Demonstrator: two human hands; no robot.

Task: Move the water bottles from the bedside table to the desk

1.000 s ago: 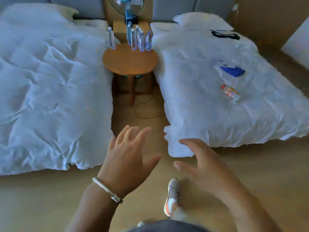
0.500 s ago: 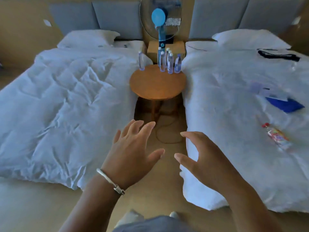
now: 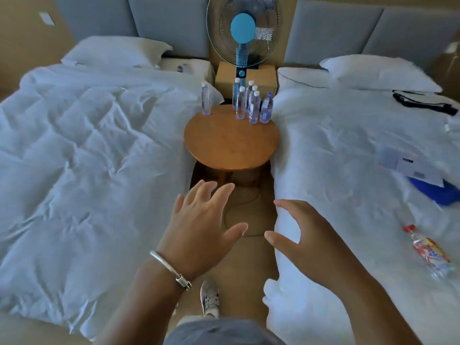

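Head view – both hands were raised in front of the person, empty. The left hand (image 3: pixel 199 227), a bangle (image 3: pixel 171 268) on its wrist, had its fingers spread and straight; the right hand (image 3: pixel 306 235) had its fingers loosely bent, gripping nothing. Neither touched anything.

The water bottles (image 3: pixel 249 103) stood upright on the far edge of the round wooden worktop (image 3: pixel 230 145) between the two beds. Five clustered at the back right, close together, and one lone bottle (image 3: pixel 205 98) stood apart at the back left. Behind them stood a fan (image 3: pixel 244 31) on a box-like stand. No desk was in view.

Judgement: small clear plastic bottles with white caps, apparently full – light enough for one hand each, thin-walled so they would likely give under a squeeze, and smooth. Best taken round the mid-body; the clustered ones could tip neighbours, so the lone bottle or the outer ones look easiest to take first.

Labels on the bottles were too small to read. Papers (image 3: pixel 410 168) on the right bed (image 3: pixel 336 145) carried print, unreadable; a snack wrapper (image 3: pixel 428 252) likewise.
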